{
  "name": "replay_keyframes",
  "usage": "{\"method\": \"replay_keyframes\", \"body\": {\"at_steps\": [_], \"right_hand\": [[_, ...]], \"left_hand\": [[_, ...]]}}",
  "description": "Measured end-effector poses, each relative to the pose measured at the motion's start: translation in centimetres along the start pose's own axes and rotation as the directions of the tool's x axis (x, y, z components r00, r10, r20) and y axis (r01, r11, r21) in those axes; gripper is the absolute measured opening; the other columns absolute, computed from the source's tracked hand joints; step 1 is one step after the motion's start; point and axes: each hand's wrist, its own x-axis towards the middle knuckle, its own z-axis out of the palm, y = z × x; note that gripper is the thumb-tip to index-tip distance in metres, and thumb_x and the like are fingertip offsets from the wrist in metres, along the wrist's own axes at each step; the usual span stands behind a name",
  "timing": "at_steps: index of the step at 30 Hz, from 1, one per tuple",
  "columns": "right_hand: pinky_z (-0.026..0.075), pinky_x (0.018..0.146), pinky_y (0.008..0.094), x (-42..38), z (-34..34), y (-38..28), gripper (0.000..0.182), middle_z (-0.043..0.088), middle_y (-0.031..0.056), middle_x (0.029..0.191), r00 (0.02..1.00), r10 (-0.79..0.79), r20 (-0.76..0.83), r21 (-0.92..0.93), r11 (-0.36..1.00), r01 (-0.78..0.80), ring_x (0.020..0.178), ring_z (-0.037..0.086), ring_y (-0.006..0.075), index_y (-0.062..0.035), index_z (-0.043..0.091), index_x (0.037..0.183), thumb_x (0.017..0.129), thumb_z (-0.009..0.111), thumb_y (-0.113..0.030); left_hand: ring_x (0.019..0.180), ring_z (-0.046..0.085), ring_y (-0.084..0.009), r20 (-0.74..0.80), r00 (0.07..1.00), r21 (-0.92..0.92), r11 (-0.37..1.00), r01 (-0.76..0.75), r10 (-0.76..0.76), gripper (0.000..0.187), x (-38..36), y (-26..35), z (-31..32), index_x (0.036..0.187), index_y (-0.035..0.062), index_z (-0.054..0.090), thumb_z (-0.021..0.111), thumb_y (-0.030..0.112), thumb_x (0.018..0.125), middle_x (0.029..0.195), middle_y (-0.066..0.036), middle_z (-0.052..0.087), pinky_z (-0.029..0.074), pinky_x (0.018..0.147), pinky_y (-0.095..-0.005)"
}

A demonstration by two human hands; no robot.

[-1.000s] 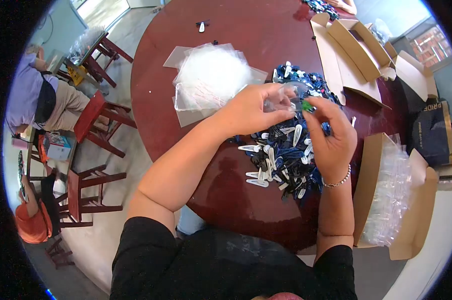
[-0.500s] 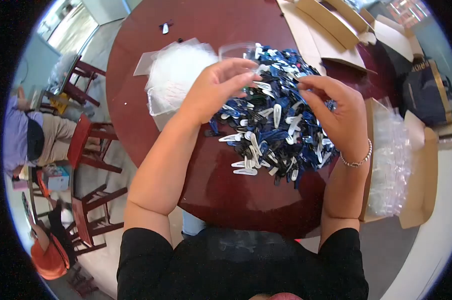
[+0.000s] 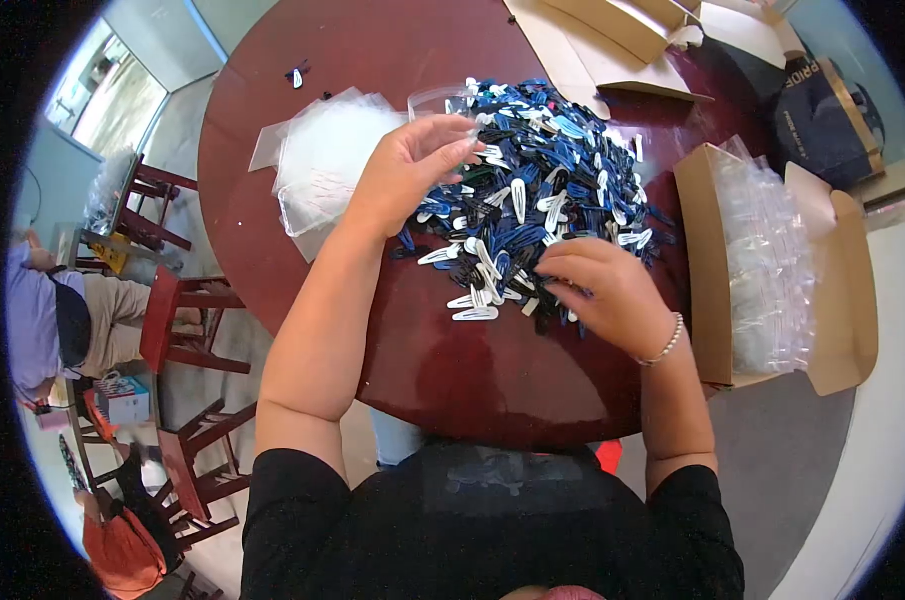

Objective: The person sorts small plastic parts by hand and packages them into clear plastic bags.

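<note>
A wide heap of snap hair clips (image 3: 518,200), in blue, black and white, lies on the round table. My left hand (image 3: 413,165) is raised over its left side, thumb and fingers closed on a clear plastic bag (image 3: 438,100) whose outline shows faintly beyond the fingers. My right hand (image 3: 613,295), with a beaded bracelet on the wrist, is at the near right edge of the heap. Its thumb and fingertips are apart and bent over dark clips; I see nothing clearly held. Left of the heap lies a stack of clear plastic sleeves (image 3: 333,150).
On the right an open cardboard box (image 3: 708,265) holds packed clear bags (image 3: 768,260). Flattened cardboard (image 3: 603,55) and a dark bag (image 3: 828,125) lie farther back. A few loose clips (image 3: 298,77) sit at the table's far left. Wooden stools (image 3: 188,320) and other people (image 3: 48,310) are on the left.
My right hand has come down and toward me, from above the heap's right side to its near edge, fingers parting. My left hand stays by the clear bag. The whole view has shifted left.
</note>
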Motion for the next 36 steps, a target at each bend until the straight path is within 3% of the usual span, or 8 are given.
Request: {"method": "replay_keyframes", "body": {"at_steps": [7,11,13,17,21,26,30,36], "right_hand": [[0.052,0.076,0.037,-0.3,1.9,-0.4,0.02,0.064,0.008,0.101,0.997,0.006,0.074,-0.227,0.974,0.011,0.09,0.062,0.0284,-0.0052,0.066,0.098,0.079,0.069,-0.006],[0.052,0.069,0.0321,-0.8,2.2,0.5,0.02,0.065,0.0079,0.098,0.993,-0.012,-0.115,-0.135,0.991,-0.004,0.081,0.064,0.0224,-0.0051,0.066,0.1,0.08,0.07,-0.004],[0.05,0.063,0.0271,-0.7,2.1,0.5,0.021,0.066,0.0072,0.09,0.955,0.151,-0.255,0.068,0.988,-0.138,0.071,0.063,0.0163,-0.0044,0.066,0.101,0.081,0.07,-0.002],[0.046,0.059,0.0225,0.1,1.3,-1.2,0.023,0.065,0.0045,0.08,0.871,0.164,-0.464,0.18,0.98,-0.089,0.066,0.058,0.0087,-0.0014,0.066,0.104,0.082,0.07,0.002],[0.046,0.058,0.0217,1.1,0.8,-2.0,0.025,0.064,0.0029,0.078,0.832,-0.047,-0.552,0.062,0.993,0.097,0.063,0.056,0.0077,-0.0004,0.066,0.107,0.083,0.071,0.001],[0.045,0.055,0.0225,2.5,1.0,-2.9,0.027,0.065,0.0036,0.076,0.896,0.063,-0.441,0.055,0.998,-0.043,0.061,0.057,0.0085,-0.0004,0.067,0.108,0.082,0.073,0.002],[0.047,0.057,0.0225,1.7,1.8,-2.1,0.027,0.065,0.0073,0.075,0.81,0.106,-0.576,0.158,0.987,-0.017,0.063,0.059,0.0104,-0.0021,0.068,0.106,0.079,0.074,0.001],[0.054,0.067,0.0334,1.8,4.3,-1.8,0.023,0.067,0.0097,0.097,0.962,-0.225,-0.154,-0.024,0.974,0.224,0.077,0.063,0.0241,-0.0031,0.07,0.098,0.075,0.069,0.001]], "left_hand": [[0.098,0.065,-0.0161,-0.026,1.0,0.015,1.0,-0.01,0.011,0.034,-0.1,-0.1,-0.2,0.12,0.0054,0.062,0.066,0.024,0.092,0.106,-0.007,0.07,0.052,0.084,-0.0317],[0.098,0.065,-0.0161,-0.029,1.0,0.015,1.0,-0.006,0.006,0.034,-0.2,0.1,0.0,0.12,0.0055,0.062,0.066,0.023,0.092,0.107,-0.008,0.07,0.052,0.084,-0.0311],[0.098,0.065,-0.016,-0.026,1.0,0.021,1.0,-0.002,0.003,0.033,-0.4,0.1,0.1,0.12,0.0054,0.062,0.066,0.022,0.091,0.107,-0.008,0.07,0.052,0.084,-0.0308],[0.106,0.063,-0.0153,0.188,0.979,0.038,0.996,-0.084,0.075,0.038,-1.1,0.3,1.3,0.124,0.0037,0.059,0.069,0.01,0.088,0.115,-0.007,0.067,0.05,0.092,-0.031],[0.109,0.061,-0.0176,0.36,0.925,0.09,0.983,-0.161,0.118,0.043,-1.8,1.4,2.5,0.126,0.0011,0.058,0.07,0.006,0.085,0.118,-0.009,0.064,0.049,0.096,-0.0329],[0.105,0.06,-0.0152,0.508,0.848,0.165,0.95,-0.266,0.15,0.047,-2.2,1.6,3.1,0.128,0.0026,0.058,0.073,0.01,0.084,0.109,-0.008,0.066,0.049,0.092,-0.0301],[0.102,0.062,-0.0128,0.406,0.91,0.111,0.985,-0.134,0.078,0.04,-1.8,0.9,2.4,0.124,0.0036,0.06,0.07,0.007,0.086,0.109,-0.007,0.066,0.049,0.091,-0.0282],[0.103,0.063,-0.0134,0.142,0.99,0.174,0.984,-0.041,0.016,0.031,-0.9,1.0,1.1,0.118,0.0021,0.063,0.068,0.011,0.089,0.111,-0.006,0.067,0.049,0.089,-0.027]]}}
